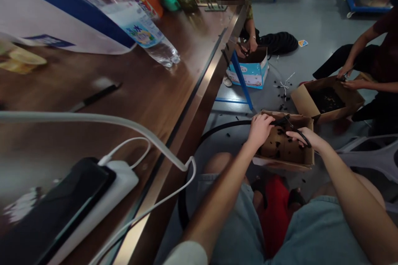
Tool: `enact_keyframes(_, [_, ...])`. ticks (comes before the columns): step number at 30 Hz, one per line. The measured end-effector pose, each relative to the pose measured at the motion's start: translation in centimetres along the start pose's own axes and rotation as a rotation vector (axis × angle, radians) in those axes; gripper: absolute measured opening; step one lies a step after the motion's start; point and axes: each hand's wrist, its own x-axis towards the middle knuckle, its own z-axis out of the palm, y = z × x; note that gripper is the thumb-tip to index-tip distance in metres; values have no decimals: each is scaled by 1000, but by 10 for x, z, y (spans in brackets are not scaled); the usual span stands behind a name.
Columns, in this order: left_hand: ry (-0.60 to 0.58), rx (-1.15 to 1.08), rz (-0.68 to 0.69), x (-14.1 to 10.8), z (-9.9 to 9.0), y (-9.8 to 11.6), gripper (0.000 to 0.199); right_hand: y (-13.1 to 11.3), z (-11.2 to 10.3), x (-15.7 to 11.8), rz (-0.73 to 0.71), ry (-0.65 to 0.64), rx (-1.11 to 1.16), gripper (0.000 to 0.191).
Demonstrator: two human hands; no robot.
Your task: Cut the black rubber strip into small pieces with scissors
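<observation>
My left hand (261,127) is closed around a black hose (230,124) above the near edge of an open cardboard box (282,163). The hose curves away to the left, past the table. In my right hand (305,137) is a pair of scissors with black handles (303,136), its blades pointing up and left to the hose end. Small black pieces (277,145) lie scattered on the bottom of the box, below both hands.
A wooden table (168,99) on the left bears a plastic bottle (146,33), a black phone (62,203) and white cables. Two people work over boxes ahead, one blue (248,75), one brown (303,101). A pale chair (370,155) stands at the right.
</observation>
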Motion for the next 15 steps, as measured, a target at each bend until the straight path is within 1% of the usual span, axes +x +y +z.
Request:
enact_keyframes(3, [-1, -17, -27, 1, -2, 1, 21, -4, 4, 0, 58, 82, -6, 55])
enact_keyframes(5, [8, -39, -50, 1, -4, 0, 21, -7, 5, -1, 53, 99, 18, 53])
enact_keyframes(7, [23, -64, -61, 1, -6, -1, 21, -8, 5, -2, 25, 84, 39, 53])
enact_keyframes(11, [29, -93, -56, 1, -5, -3, 21, -10, 3, -6, -45, 11, 59, 59])
enact_keyframes(15, [-5, -83, -21, 2, -2, -4, 21, -17, -1, -14, -45, -45, 95, 69])
